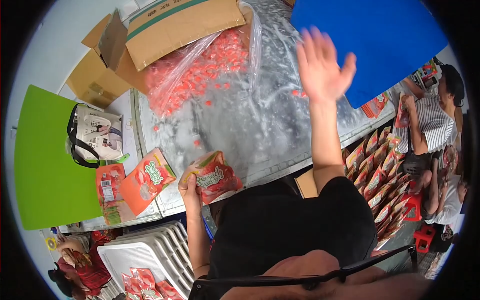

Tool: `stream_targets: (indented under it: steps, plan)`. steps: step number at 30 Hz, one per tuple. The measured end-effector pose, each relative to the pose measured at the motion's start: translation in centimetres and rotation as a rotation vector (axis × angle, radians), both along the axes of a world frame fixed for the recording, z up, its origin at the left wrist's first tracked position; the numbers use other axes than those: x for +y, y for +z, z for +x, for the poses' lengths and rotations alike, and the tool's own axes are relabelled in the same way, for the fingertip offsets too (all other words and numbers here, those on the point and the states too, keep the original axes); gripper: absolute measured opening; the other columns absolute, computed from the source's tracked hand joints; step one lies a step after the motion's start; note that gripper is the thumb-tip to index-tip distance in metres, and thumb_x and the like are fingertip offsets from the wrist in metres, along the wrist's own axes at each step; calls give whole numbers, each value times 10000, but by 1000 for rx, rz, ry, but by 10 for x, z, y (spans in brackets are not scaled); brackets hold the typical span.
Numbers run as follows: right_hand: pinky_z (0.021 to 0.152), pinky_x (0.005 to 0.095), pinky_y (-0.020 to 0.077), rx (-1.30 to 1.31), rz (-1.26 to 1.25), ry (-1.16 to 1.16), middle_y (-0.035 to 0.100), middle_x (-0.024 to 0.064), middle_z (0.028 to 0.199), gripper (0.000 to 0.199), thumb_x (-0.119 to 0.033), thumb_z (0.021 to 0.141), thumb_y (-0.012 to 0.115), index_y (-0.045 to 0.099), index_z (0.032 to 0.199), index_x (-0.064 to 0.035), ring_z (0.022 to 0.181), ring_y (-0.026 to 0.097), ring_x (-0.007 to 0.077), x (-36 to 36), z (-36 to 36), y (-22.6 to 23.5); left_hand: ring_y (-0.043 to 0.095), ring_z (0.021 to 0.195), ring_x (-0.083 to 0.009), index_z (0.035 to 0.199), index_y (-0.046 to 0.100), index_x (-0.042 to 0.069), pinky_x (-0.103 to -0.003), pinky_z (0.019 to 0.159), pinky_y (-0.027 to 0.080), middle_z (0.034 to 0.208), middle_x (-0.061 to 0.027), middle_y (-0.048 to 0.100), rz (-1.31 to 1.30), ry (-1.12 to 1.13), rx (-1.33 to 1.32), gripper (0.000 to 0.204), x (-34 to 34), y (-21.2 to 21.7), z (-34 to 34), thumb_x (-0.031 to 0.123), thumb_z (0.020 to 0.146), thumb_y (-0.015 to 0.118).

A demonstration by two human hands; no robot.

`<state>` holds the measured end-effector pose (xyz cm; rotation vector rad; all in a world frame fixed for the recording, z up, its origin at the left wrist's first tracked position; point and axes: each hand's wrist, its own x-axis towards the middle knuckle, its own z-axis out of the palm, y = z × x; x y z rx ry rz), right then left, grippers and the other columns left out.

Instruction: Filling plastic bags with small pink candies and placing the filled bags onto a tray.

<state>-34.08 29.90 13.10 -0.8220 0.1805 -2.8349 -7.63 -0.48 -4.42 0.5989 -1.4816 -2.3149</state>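
Note:
My left hand (pixel 190 189) grips a red and green printed pouch (pixel 216 175) by its lower left corner, holding it open over the near edge of the metal table (pixel 260 130). My right hand (pixel 322 65) is stretched far out over the table with its fingers spread and nothing in it, just above a few loose red candies (pixel 299 93). A big clear plastic bag of small red candies (pixel 200 70) spills from an open cardboard box (pixel 170 25) at the table's far left.
An orange pouch (pixel 147 181) and a stack of flat pouches (pixel 111 192) lie at the left. A white bag with black handles (pixel 95 135) rests on a green board (pixel 45 165). A blue board (pixel 370 40) lies far right. Filled pouches (pixel 380 175) lie right; white baskets (pixel 145 255) below. People sit nearby.

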Motion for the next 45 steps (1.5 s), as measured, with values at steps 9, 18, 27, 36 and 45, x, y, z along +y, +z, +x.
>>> stream_targets:
  steps: [9, 18, 27, 36, 45]
  plan:
    - [836, 327, 530, 511, 1219, -189, 738, 98, 979, 323, -260, 905, 696, 709, 1119, -19, 946, 682, 207, -88, 83, -139, 650, 962, -141, 1211, 630, -40, -260, 835, 519, 1107, -96, 689, 34, -71, 15, 295, 6, -2, 1, 143, 981, 601]
    - [715, 289, 498, 418, 1466, 38, 712, 68, 842, 246, -246, 918, 685, 709, 1010, -19, 786, 626, 103, -119, 117, -154, 657, 960, -164, 1177, 631, -18, -307, 842, 536, 1084, -92, 685, -4, -55, 54, 264, 5, 8, 5, 153, 981, 588]
    - [740, 284, 502, 352, 1345, -58, 719, 58, 858, 226, -204, 911, 693, 696, 1021, -6, 791, 624, 97, -131, 122, -160, 649, 1006, -180, 1259, 576, -51, -304, 893, 522, 1115, -117, 675, 15, -23, 147, 335, 13, 1, -8, 75, 950, 610]
    - [778, 284, 501, 284, 1278, 160, 733, 48, 941, 222, -180, 888, 722, 702, 1011, 4, 882, 632, 82, -139, 124, -155, 634, 1068, -199, 1312, 529, -108, -346, 992, 472, 1203, -158, 650, -81, -24, 34, 403, 12, 4, -11, 47, 947, 599]
    - [764, 265, 488, 175, 1344, 291, 698, 25, 868, 172, -151, 888, 715, 714, 918, 18, 814, 602, 81, -137, 125, -164, 656, 898, -155, 1208, 575, -6, -326, 819, 553, 1046, -87, 669, 35, 59, -34, 300, 2, -24, -4, 221, 1015, 547]
